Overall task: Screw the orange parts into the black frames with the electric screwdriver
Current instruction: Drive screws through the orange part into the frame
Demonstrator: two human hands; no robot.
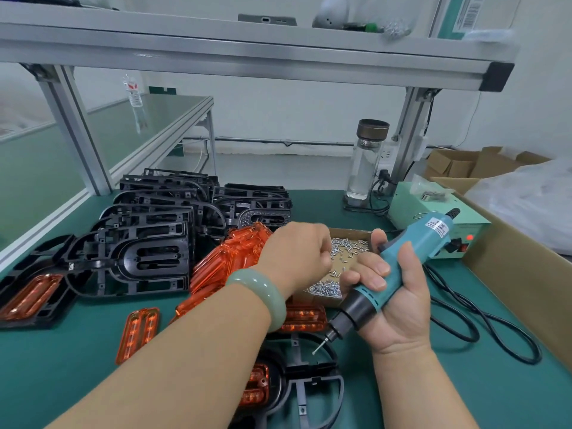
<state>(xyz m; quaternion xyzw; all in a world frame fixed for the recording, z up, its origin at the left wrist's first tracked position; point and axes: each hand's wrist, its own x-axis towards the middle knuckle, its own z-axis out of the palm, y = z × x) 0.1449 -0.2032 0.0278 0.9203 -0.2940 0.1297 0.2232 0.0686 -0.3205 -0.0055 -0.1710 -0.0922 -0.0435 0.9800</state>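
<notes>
My right hand [393,292] grips the teal electric screwdriver [402,267], its bit pointing down-left over a black frame [309,385] with an orange part [257,385] seated in it near the front edge. My left hand [297,255] reaches across to the cardboard tray of small silver screws [343,252], fingers curled over them; whether it holds a screw is hidden. A pile of orange parts [229,261] lies left of the tray, with one loose orange part [139,332] nearer me. Black frames [161,218] are stacked behind.
A frame with an orange part fitted [34,298] lies at the far left. A glass bottle [366,162] and the green power supply box [433,212] stand at the back right. The black cable [483,323] loops beside a cardboard box wall [520,267].
</notes>
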